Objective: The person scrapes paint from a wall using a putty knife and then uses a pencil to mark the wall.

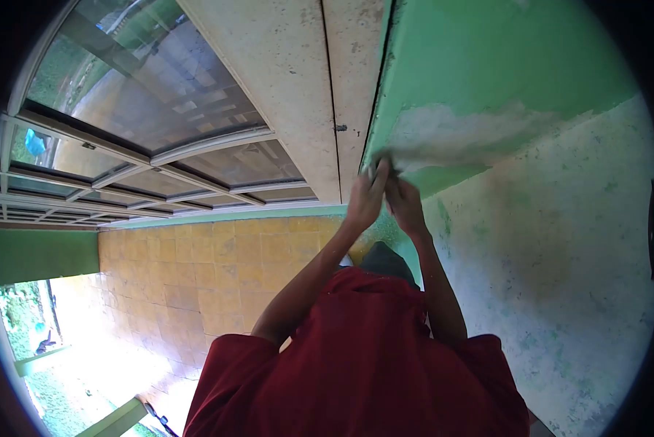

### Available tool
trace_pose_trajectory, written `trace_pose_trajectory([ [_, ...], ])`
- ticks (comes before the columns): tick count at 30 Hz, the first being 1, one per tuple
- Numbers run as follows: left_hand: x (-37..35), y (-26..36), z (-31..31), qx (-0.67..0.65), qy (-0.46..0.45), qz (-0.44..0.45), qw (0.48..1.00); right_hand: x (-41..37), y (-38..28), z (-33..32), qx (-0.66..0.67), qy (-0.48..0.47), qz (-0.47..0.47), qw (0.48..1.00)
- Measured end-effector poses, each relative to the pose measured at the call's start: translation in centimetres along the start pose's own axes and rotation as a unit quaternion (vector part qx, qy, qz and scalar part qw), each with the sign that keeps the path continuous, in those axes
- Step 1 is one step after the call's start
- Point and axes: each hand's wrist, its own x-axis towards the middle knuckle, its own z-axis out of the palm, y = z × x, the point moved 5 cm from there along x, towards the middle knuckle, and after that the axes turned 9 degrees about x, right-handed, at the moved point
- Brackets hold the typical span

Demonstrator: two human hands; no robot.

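Note:
My left hand and my right hand are close together in front of me, both with fingers closed. Between their fingertips is a small dark hand tool, smeared by motion, that looks like a scraper. Its tip is at the green wall, beside the edge of the wooden frame. A bare greyish patch without green paint stretches right from the tool. Which fingers bear on the tool is hard to see.
The pale wooden frame and glass window panes stand at left. A mottled whitish wall with green flecks fills the right. Yellow floor tiles lie below, with a low green wall at far left.

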Motion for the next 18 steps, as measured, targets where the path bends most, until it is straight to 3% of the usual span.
trace_pose_trajectory([
  [2,-2.5,-12.2,0.4,0.16,-0.185,-0.072,0.967,-1.7,8.4,-2.2,-0.162,-0.012,0.017,0.987],
  [3,-4.9,-17.6,-0.5,0.216,-0.136,0.028,0.966,-3.3,11.2,-3.8,-0.255,0.0,0.002,0.967],
  [4,-7.2,-20.9,-2.2,0.316,-0.279,0.015,0.907,-5.4,12.8,-5.3,-0.223,-0.01,0.108,0.969],
  [5,-9.5,-26.9,-3.3,0.403,-0.331,0.064,0.851,-7.2,14.1,-6.5,-0.189,-0.018,0.213,0.959],
  [6,-11.7,-31.5,-5.3,0.437,-0.369,-0.023,0.82,-8.4,14.4,-7.4,-0.189,-0.018,0.216,0.958],
  [8,-14.4,-30.5,-9.7,0.422,-0.38,-0.136,0.812,-10.3,15.5,-9.2,-0.287,-0.043,0.298,0.909],
  [12,-15.5,-29.3,-12.5,0.419,-0.352,-0.229,0.805,-10.1,12.6,-8.5,-0.296,-0.062,0.287,0.909],
  [14,-12.7,-23.3,-11.4,0.331,-0.261,-0.2,0.884,-8.0,8.7,-6.3,-0.27,-0.067,0.128,0.952],
  [18,-7.0,-15.3,-5.7,0.23,-0.148,-0.045,0.961,-5.3,1.6,-2.6,-0.155,-0.077,0.099,0.98],
])
